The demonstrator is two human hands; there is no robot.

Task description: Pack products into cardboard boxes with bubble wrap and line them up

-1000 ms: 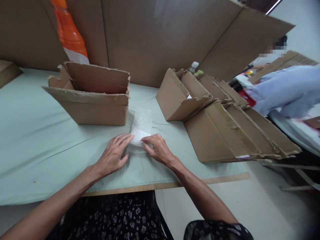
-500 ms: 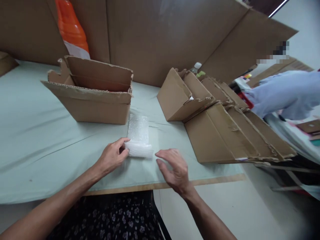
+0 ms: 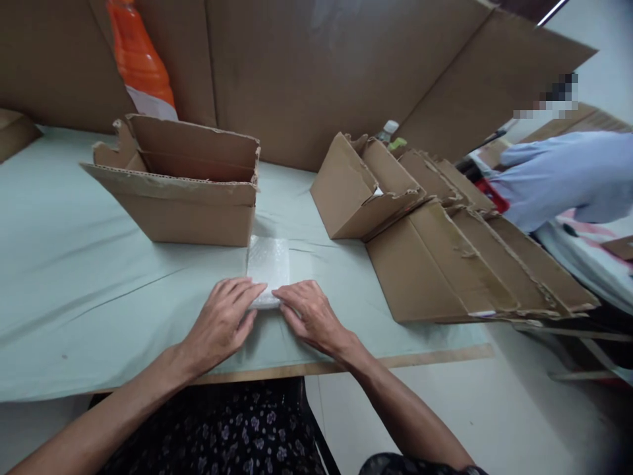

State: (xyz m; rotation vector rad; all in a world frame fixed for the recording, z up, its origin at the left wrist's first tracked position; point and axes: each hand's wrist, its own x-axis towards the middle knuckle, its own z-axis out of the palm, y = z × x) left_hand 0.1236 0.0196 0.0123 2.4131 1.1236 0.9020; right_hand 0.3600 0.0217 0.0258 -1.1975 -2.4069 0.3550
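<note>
A piece of clear bubble wrap (image 3: 268,260) lies on the pale green table cover, its near end folded or rolled over and its far part flat. My left hand (image 3: 225,316) grips the left side of the near end, fingers on top and thumb at the front. From the other side my right hand (image 3: 311,315) holds the right side in the same way, and the fingertips of both hands nearly meet. Whether anything is wrapped inside cannot be made out.
An open cardboard box (image 3: 198,211) stands just beyond the wrap to the left. Several cardboard boxes (image 3: 435,264) are grouped at right. An orange bottle (image 3: 141,63) stands behind, against a cardboard wall (image 3: 297,72). A person in a light blue sleeve (image 3: 568,171) is at far right.
My right hand has moved left onto the bubble wrap, which it was apart from before. My left hand's fingers have shifted over the top, and the near end looks flatter.
</note>
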